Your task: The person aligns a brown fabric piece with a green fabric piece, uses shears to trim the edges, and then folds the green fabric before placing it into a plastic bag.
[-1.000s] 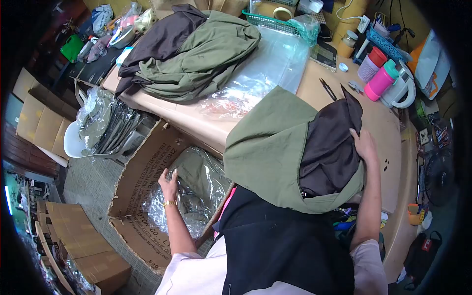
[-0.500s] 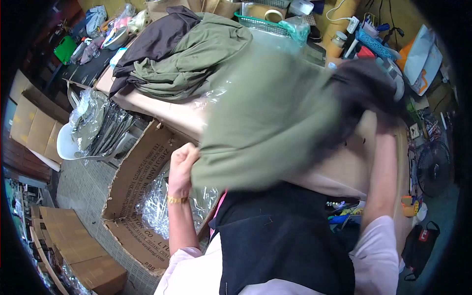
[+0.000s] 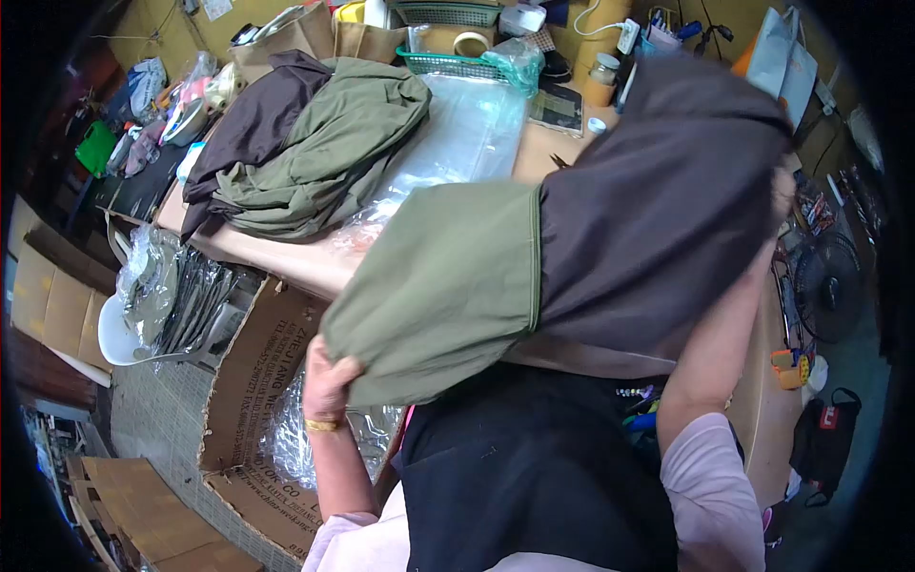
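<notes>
A green and dark brown cloth point(image 3: 448, 276) is held aloft between both hands, above the tan table point(image 3: 540, 157) and partly over the cardboard box point(image 3: 243, 400). Its green corner is pinched by the left hand point(image 3: 330, 381), with the thumb pressed over the edge and the other fingers curled against it. The far brown end is held up at the right hand point(image 3: 783, 194), which is blurred and partly covered by cloth; how its fingers are set cannot be told.

One second ago the cloth was lying bunched on the table, its brown part folded over the green, and the left hand was held open over the box. Now the brown part has been spread wide, and the left hand has been closed on the green corner.

Inside the box, which is printed with dark lettering, crumpled clear plastic point(image 3: 286, 434) is seen. Beyond it, plastic-wrapped bundles point(image 3: 151, 276) are held in a white tub point(image 3: 118, 338). At the back of the table, a tape roll point(image 3: 472, 44) is set in a green basket point(image 3: 448, 65). A second cloth heap point(image 3: 315, 143) is piled on the table, beside flat clear plastic sheets point(image 3: 472, 124).
</notes>
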Demonstrator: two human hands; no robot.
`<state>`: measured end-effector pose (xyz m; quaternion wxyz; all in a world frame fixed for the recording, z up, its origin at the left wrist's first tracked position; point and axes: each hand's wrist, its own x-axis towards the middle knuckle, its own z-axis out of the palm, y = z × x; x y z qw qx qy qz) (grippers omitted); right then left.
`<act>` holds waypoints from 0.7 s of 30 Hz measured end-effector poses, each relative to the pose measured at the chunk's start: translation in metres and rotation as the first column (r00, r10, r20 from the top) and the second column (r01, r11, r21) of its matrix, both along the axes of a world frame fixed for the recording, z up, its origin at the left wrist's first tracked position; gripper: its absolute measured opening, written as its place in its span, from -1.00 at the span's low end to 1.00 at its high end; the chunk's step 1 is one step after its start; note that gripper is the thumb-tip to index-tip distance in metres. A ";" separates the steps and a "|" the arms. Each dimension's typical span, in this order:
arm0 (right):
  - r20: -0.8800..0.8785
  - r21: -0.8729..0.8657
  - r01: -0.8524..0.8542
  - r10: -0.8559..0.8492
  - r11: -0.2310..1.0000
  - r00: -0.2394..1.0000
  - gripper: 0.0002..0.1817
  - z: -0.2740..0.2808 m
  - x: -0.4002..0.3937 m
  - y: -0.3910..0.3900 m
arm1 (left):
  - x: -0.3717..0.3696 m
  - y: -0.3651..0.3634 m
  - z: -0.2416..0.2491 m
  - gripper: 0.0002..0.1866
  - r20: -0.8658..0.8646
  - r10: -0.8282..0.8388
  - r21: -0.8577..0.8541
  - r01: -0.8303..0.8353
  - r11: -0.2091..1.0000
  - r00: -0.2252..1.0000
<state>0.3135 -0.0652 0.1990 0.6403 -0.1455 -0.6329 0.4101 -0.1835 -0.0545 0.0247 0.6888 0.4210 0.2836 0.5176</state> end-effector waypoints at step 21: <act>0.056 -0.591 0.616 -0.735 0.522 0.676 -0.75 -0.038 0.027 0.044 | 0.171 0.161 0.015 -0.75 -0.372 0.696 0.872 -0.025 0.489 0.614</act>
